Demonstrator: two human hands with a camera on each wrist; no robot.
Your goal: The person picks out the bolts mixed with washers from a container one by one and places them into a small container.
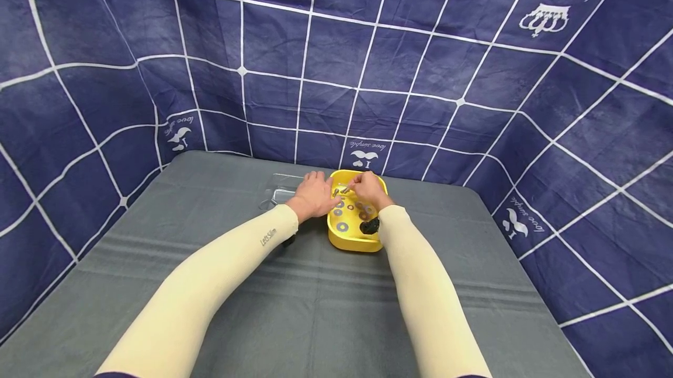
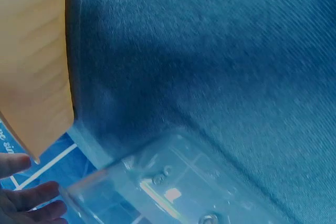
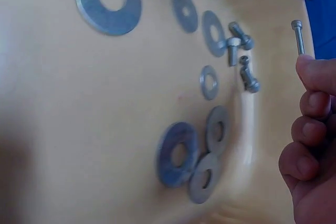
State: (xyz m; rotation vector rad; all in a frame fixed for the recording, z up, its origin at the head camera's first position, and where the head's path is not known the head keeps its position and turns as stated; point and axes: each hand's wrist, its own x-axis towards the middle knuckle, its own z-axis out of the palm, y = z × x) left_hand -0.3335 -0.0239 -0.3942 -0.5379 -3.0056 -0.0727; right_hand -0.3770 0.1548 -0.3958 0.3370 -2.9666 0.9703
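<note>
My right hand (image 1: 369, 187) is over the far end of a yellow tray (image 1: 354, 245). In the right wrist view its thumb and fingers pinch a small metal screw (image 3: 299, 39) by the shank, head up. Flat metal washers (image 3: 86, 3) of different sizes lie spread on the tray's floor. A small cluster of short bolts (image 3: 233, 51) lies near the tray's wall. My left hand (image 1: 314, 194) lies at the tray's left rim with its thumb reaching over it. In the left wrist view its fingers (image 2: 37, 195) are extended and hold nothing visible.
A clear plastic box (image 2: 163, 182) with small metal parts visible stands left of the tray, partly behind the left hand. A grey cloth (image 1: 315, 308) covers the table. Blue curtains with white lines (image 1: 336, 45) rise at the back and sides.
</note>
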